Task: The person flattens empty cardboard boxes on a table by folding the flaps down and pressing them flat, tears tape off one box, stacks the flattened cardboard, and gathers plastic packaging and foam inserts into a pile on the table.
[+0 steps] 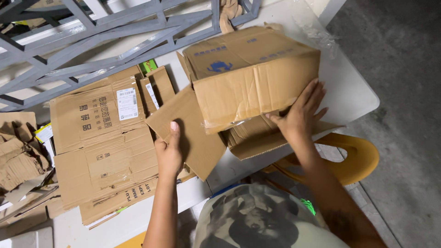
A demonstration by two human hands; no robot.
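Our left hand (pixel 169 154) rests on a loose cardboard flap (pixel 188 131) that juts out from the near left corner of the cardboard box (pixel 250 73); the fingers lie curled over the flap's near edge with the thumb pointing up along it, so we hold the flap lightly rather than clamp it. Our right hand (pixel 301 115) is spread wide open, fingers splayed, with the palm pressed flat against the near right side of the same box and nothing gripped inside it. We see the box sitting toward the far right of the white worktop (pixel 344 87), tilted so that its creased front face turns toward us, with blue printing on its top panel and a strip of clear tape hanging along its lower edge. Under the box lie more folded cardboard pieces (pixel 257 140), poking out toward the near side. To the left, a stack of flattened cartons (pixel 103 147) covers the worktop, one with a white label (pixel 127 103) stuck to it. Torn brown paper scraps (pixel 18 160) pile up at the far left edge. A grey metal frame (pixel 115 32) lies across the far side. Near our right forearm, below the worktop's edge, stands a yellow plastic chair (pixel 353 158) on the grey floor (pixel 409 138).
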